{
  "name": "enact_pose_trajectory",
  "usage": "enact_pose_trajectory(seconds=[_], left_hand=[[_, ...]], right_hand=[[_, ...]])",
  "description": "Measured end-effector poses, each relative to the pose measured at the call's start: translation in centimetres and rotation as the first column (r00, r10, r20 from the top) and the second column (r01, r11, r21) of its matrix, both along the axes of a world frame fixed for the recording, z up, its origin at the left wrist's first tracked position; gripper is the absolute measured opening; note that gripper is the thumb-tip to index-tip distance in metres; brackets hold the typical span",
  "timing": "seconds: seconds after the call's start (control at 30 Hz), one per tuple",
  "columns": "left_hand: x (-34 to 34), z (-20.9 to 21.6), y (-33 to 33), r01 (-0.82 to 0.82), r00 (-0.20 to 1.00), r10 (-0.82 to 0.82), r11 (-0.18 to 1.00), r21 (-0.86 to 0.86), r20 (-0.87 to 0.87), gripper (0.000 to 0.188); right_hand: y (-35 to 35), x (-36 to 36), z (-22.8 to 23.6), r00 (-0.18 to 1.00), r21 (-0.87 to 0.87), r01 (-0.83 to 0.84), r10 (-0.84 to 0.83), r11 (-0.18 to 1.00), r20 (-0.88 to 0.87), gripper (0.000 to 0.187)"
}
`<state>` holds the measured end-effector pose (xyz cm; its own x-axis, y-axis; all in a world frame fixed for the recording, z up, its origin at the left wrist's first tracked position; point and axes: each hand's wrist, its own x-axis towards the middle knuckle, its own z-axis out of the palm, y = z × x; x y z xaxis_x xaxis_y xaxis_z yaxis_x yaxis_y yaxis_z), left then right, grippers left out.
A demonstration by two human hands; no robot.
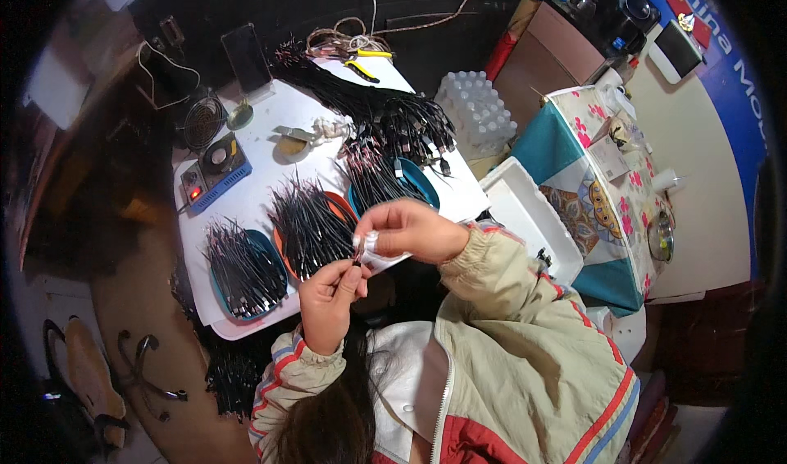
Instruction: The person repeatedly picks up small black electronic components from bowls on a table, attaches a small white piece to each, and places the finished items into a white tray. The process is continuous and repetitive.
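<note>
My left hand (pixel 329 304) pinches a thin black cable (pixel 357 262) between thumb and fingertips, its bare wire end pointing up. Just above and to the right, my right hand (pixel 414 230) has its fingers closed at that wire end. White wraps cover some of its fingertips; whether it grips the wires themselves is hidden. Beyond my hands, short black cables (pixel 238 271) stand bunched in a teal bin (pixel 275 259). More cables (pixel 307 226) fill an orange bin (pixel 338 205), and others (pixel 377 169) a second teal bin (pixel 422 185).
On the white table (pixel 275 132) sit a blue device (pixel 217 171) with a lit red switch, a small fan (pixel 203 122) and a round tin (pixel 292 147). A long cable bundle (pixel 352 95) and yellow-handled pliers (pixel 361 71) lie behind. Right stands a white foam box (pixel 529 218).
</note>
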<state>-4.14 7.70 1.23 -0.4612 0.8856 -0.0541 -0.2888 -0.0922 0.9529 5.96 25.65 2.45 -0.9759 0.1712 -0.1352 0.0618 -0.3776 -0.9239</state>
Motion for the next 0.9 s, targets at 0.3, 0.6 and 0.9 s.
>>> enact_pose_trajectory(seconds=[0.3,0.6,0.9], left_hand=[[-1.2,0.3,0.4,-0.102,0.966,0.084,0.993,0.065,0.243,0.018],[-2.0,0.6,-0.6,-0.111,0.952,0.071,0.986,0.121,0.298,0.019],[-2.3,4.4,1.4,-0.046,0.916,-0.027,0.984,0.171,0.4,0.017]], right_hand=[[19.9,-11.1,-3.1,0.78,0.996,-0.037,-0.625,-0.087,-0.025,0.024],[19.6,-10.4,0.3,0.756,0.997,0.016,-0.654,0.07,0.034,0.03],[2.3,-0.9,7.8,0.861,0.797,0.487,-0.347,0.357,-0.371,0.017]])
